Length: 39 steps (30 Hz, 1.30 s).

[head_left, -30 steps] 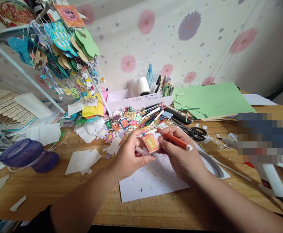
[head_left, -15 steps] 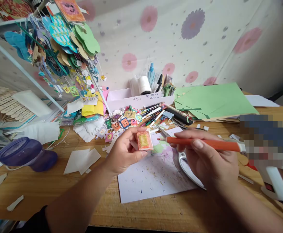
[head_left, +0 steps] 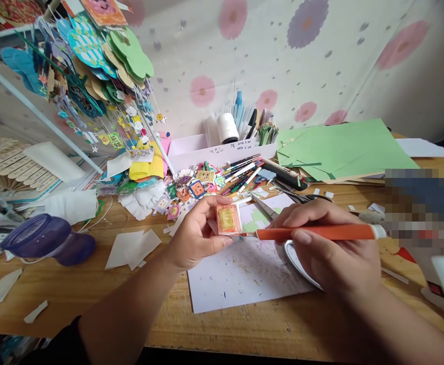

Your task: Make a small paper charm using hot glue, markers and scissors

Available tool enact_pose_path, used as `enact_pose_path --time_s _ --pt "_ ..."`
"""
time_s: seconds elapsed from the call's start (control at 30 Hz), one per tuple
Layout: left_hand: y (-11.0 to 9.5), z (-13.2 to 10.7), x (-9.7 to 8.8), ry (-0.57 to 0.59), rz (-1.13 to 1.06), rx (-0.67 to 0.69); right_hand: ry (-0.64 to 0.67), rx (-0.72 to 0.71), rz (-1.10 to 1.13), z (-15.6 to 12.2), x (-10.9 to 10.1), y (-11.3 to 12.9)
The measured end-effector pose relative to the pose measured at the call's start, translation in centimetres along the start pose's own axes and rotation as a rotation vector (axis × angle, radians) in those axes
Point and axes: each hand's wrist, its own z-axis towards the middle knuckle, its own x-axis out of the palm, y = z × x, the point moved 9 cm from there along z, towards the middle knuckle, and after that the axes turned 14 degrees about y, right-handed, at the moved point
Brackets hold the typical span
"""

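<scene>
My left hand (head_left: 195, 235) pinches a small square paper card (head_left: 228, 219), orange at the rim with a yellow-green middle, and holds it upright above the table. My right hand (head_left: 330, 248) grips an orange pen (head_left: 320, 232) that lies almost level, its tip touching the card's lower right edge. Both hands hover over a white sheet (head_left: 240, 271) speckled with tiny coloured bits.
Small decorated cards (head_left: 191, 190) and pens (head_left: 242, 175) lie scattered behind the hands. Scissors (head_left: 305, 196) and green paper sheets (head_left: 339, 152) are at the right, a purple jar (head_left: 42, 241) at the left. A white box (head_left: 222, 149) holds supplies. Hanging paper ornaments (head_left: 92, 66) fill the upper left.
My right hand turned the orange pen from slanted to level, drew back to the right, then brought its tip to the card. My left hand raised the card slightly.
</scene>
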Motion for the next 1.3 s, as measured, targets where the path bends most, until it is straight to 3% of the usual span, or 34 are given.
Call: enact_pose_path --time_s 0.17,0.53,0.63,0.8,0.97,1.1,1.3 --pt "0.1 -0.1 0.2 0.027 -0.030 -0.006 -0.031 -0.086 0.086 0.5 0.1 0.7" --pt "0.1 -0.1 0.6 0.088 -0.040 -0.003 0.035 -0.084 0.255 0.8 0.7 0.6" --pt "0.1 -0.1 0.8 0.104 -0.068 0.000 0.076 -0.061 0.250 0.9 1.1 0.4" --pt "0.2 -0.1 0.9 0.123 -0.114 -0.009 -0.047 -0.045 0.239 0.8 0.2 0.4" --pt "0.3 -0.2 1.0 0.135 -0.130 -0.015 0.033 -0.030 0.247 1.1 1.0 0.5" --pt "0.1 -0.2 0.9 0.127 -0.131 0.005 -0.029 -0.063 0.285 1.0 0.4 0.4" --pt "0.1 -0.2 1.1 0.136 -0.137 0.005 0.018 -0.037 0.281 1.2 0.9 0.3"
